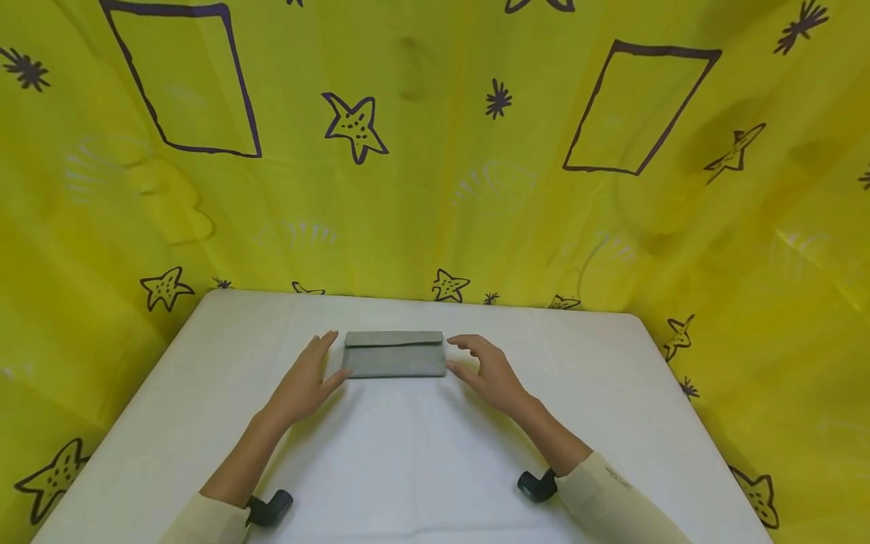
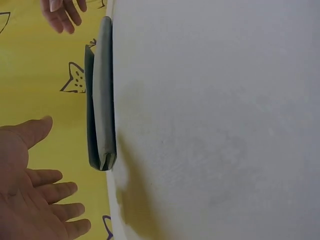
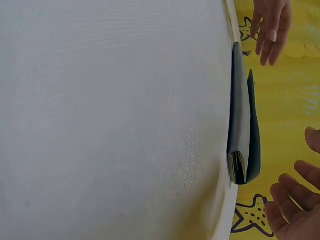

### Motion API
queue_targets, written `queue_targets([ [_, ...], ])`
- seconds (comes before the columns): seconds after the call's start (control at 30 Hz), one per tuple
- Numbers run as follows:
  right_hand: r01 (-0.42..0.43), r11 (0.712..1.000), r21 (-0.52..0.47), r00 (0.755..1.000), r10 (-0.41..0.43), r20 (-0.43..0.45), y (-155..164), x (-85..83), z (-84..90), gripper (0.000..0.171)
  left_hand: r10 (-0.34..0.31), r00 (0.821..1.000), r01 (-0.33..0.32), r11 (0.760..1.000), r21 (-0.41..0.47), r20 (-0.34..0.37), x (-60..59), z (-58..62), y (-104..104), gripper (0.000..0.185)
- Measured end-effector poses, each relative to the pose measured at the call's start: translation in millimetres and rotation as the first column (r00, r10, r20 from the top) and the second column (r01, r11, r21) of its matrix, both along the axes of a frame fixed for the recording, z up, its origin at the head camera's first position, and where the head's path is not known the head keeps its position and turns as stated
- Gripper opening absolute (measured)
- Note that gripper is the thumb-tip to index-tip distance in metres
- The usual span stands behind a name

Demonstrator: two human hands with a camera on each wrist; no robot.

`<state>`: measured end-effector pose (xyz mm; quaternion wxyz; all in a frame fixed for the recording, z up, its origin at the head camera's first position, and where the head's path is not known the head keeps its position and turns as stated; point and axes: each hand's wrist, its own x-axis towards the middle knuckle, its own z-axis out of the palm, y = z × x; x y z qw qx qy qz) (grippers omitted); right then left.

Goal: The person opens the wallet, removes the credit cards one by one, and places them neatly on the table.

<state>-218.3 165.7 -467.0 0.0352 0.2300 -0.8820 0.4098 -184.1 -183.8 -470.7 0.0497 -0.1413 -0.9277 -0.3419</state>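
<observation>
A flat grey-green pouch (image 1: 394, 359) with a long flap folded over its far side lies on the white table. In the left wrist view the pouch (image 2: 104, 95) is seen edge-on, its flap standing slightly away from the body. The right wrist view shows layered folds at the near end of the pouch (image 3: 241, 120). My left hand (image 1: 306, 385) is beside the pouch's left end, fingers extended and thumb spread. At the opposite end is my right hand (image 1: 495, 378), with fingers loosely bent. Both wrist views show space between the nearer hand and the pouch, and neither hand holds anything.
The white table (image 1: 408, 468) extends toward me and to both sides. Behind it hangs a yellow curtain (image 1: 408, 204) with drawn stars and rectangles. Dark devices (image 1: 270, 508) are strapped at both wrists, next to light sleeves (image 1: 615, 499).
</observation>
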Motion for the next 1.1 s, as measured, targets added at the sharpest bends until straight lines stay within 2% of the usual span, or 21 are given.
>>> queue_targets([
  [0.17, -0.036, 0.999, -0.038, 0.999, 0.035, -0.022, -7, -7.4, -3.9, 0.040, 0.012, 0.999, -0.011, 0.999, -0.036, 0.030, -10.2, -5.3, 3, 0.074],
  [0.37, -0.040, 0.998, -0.047, 0.999, 0.041, 0.009, -17, -14.2, -6.6, 0.040, 0.034, 0.996, -0.030, 0.998, -0.056, 0.077, -15.5, -11.0, 6, 0.076],
  [0.63, -0.036, 0.999, -0.021, 0.999, 0.037, 0.020, -34, -27.3, -7.8, 0.038, 0.034, 0.997, -0.029, 0.996, -0.083, 0.068, -21.4, -12.0, 11, 0.084],
  [0.83, -0.021, 0.998, 0.058, 1.000, 0.021, 0.006, -45, -41.2, -6.6, 0.039, 0.038, 0.998, -0.033, 0.994, -0.107, 0.054, -29.0, -16.3, 14, 0.088],
  [1.1, -0.035, 0.988, 0.153, 0.999, 0.030, 0.038, -49, -54.6, -5.7, 0.043, 0.056, 0.997, -0.049, 0.990, -0.131, 0.052, -34.5, -13.8, 19, 0.086],
])
